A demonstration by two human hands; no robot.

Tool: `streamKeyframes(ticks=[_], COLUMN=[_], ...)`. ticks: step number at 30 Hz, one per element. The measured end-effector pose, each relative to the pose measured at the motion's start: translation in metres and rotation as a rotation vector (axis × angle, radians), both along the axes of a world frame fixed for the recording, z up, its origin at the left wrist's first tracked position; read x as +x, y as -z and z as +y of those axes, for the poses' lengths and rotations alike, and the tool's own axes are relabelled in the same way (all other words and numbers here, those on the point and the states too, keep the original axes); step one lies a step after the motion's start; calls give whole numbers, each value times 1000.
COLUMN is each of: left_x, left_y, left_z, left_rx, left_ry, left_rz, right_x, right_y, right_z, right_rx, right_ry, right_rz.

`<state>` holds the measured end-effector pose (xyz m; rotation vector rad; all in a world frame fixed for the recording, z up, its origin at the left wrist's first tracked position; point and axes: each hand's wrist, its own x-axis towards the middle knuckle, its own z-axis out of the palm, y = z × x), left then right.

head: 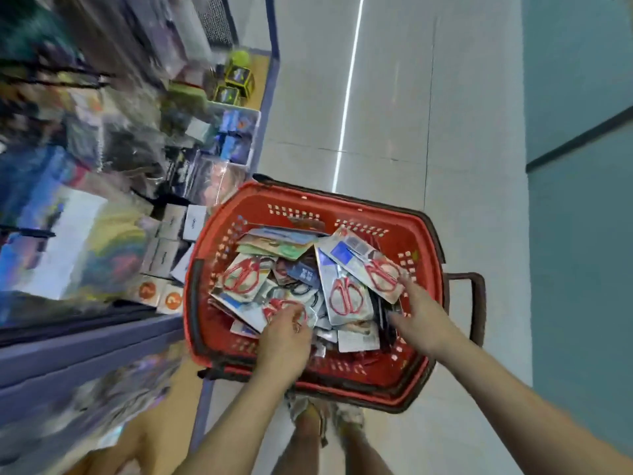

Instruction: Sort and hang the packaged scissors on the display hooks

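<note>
Blurred display shelves (102, 166) fill the left of the frame. A red basket (342, 204) at centre holds a loose heap of packaged scissors. First pack (241, 277), left of heap: tips toward upper right. Left hand (286, 334), fingers curled down, grips the second pack (281, 305); orientation hidden. Third pack (346, 296), centre: long axis near vertical, handles low. Fourth pack (370, 265): axis runs upper left to lower right, handles lower right. Right hand (416, 317) rests its fingers on that end; whether it grips cannot be told.
</note>
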<state>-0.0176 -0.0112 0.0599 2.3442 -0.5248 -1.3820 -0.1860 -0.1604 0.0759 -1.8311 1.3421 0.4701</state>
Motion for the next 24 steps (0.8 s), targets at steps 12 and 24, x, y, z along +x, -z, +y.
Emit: streamKeyframes(ticks=[12,24], left_x=[-26,15], left_y=[140,80], left_z=[-89,-35], left_rx=[-98,-148], left_ry=[-493,-406], left_rz=[256,82], right_x=[37,12], right_y=[132,155], right_z=[-8,-23], right_rx=[79,-62], right_ry=[-77,-40], right_rz=[182,354])
